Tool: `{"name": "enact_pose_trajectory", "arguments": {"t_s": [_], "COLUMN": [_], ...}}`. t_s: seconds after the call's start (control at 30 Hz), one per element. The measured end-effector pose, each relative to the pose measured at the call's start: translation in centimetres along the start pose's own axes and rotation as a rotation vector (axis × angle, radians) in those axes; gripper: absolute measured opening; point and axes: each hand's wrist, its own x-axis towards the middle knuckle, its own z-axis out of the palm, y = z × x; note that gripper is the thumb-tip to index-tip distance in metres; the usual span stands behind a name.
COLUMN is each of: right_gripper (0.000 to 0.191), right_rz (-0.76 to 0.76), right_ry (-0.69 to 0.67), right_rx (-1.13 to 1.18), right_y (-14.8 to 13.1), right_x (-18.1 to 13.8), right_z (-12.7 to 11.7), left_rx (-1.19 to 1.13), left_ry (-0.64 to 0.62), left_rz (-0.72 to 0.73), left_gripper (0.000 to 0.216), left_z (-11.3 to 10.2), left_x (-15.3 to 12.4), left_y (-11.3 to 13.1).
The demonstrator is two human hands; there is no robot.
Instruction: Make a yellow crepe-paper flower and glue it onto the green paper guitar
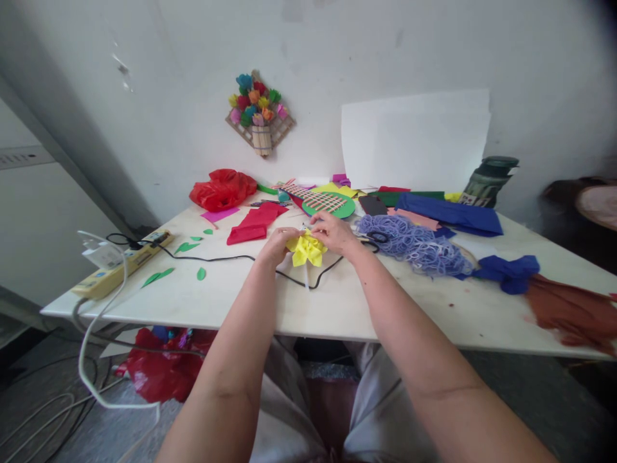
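Note:
A yellow crepe-paper flower (308,249) is held over the middle of the table, with a thin white stem (306,278) pointing down toward me. My left hand (279,244) pinches the flower's left side. At its upper right edge, the fingers of my right hand (331,233) are closed on the petals. Both sets of fingertips are partly hidden by the paper. Just beyond my hands lies a green paddle-shaped piece (344,207) woven with pink strips. Black-handled scissors (377,238) rest to the right of my right hand.
A black cord (216,259) crosses the table from a power strip (123,263). Green paper leaves (186,247) and folded red paper (255,225) lie left; purple yarn (414,244), blue paper (450,215) and a dark bottle (490,182) are right. A flower ornament (261,138) hangs on the wall.

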Motion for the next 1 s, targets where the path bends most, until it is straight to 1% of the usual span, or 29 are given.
{"name": "enact_pose_trajectory", "arguments": {"t_s": [0.13,0.27,0.37,0.47,0.6,0.8,1.0], "right_gripper": [0.007,0.005,0.006,0.007,0.015,0.020,0.021], "right_rz": [0.048,0.054,0.051,0.067,0.111,0.040,0.007], "right_ry": [-0.013,-0.020,-0.020,-0.024,-0.039,-0.064,-0.076], "right_rx": [0.089,0.125,0.095,0.016,-0.063,-0.073,-0.138], "right_y": [0.1,0.1,0.1,0.1,0.5,1.2,0.8], "right_x": [0.1,0.1,0.0,-0.2,-0.3,-0.3,-0.6], "right_z": [0.0,0.1,0.1,0.0,0.0,0.3,-0.4], "left_rx": [0.020,0.033,0.036,0.033,0.027,0.018,0.022], "left_ry": [0.000,-0.018,-0.039,-0.071,-0.087,-0.087,-0.161], "left_rz": [-0.051,-0.059,-0.061,-0.058,-0.037,-0.030,-0.044], "left_gripper": [0.024,0.026,0.025,0.025,0.028,0.034,0.035], "left_z": [0.0,-0.1,-0.2,-0.3,-0.4,-0.4,-0.4], "left_x": [-0.2,-0.2,-0.1,-0.1,-0.1,-0.3,-0.5], "left_y": [0.1,0.1,0.1,0.1,0.2,0.5,0.6]}}
